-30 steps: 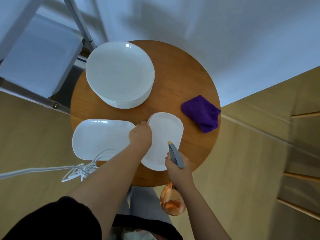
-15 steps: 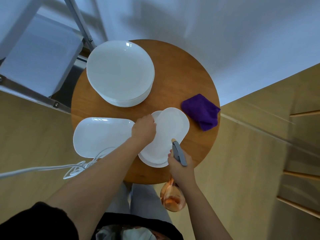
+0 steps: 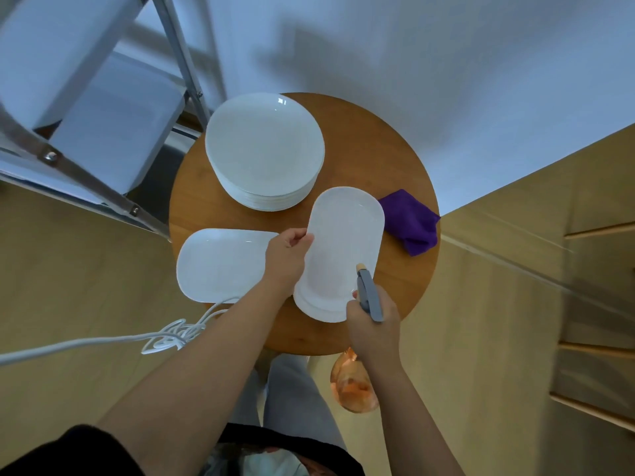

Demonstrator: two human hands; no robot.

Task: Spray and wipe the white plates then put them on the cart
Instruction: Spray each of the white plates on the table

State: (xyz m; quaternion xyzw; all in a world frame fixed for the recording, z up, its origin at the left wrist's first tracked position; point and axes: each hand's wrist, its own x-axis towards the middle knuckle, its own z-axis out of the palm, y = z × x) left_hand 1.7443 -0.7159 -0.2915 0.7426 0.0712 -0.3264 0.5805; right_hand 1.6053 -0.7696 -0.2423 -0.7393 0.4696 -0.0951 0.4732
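My left hand (image 3: 287, 257) grips the left edge of a white oblong plate (image 3: 343, 242) and holds it tilted above a small stack of like plates (image 3: 318, 310) on the round wooden table (image 3: 385, 159). My right hand (image 3: 372, 333) grips an orange spray bottle (image 3: 354, 386); its grey nozzle (image 3: 367, 293) points at the lifted plate. A purple cloth (image 3: 412, 221) lies at the table's right edge. A stack of round white plates (image 3: 264, 149) sits at the back. Another oblong plate (image 3: 220, 262) lies at the left.
A metal cart (image 3: 86, 108) with white shelves stands at the back left, touching the table's side. A white cable (image 3: 103, 341) trails across the wooden floor at the left. Wooden steps (image 3: 598, 338) are at the right. A white wall is behind the table.
My left hand has lifted the oblong plate off its stack and swung it up and to the right, toward the cloth. The spray bottle has stayed close to the plate's lower edge.
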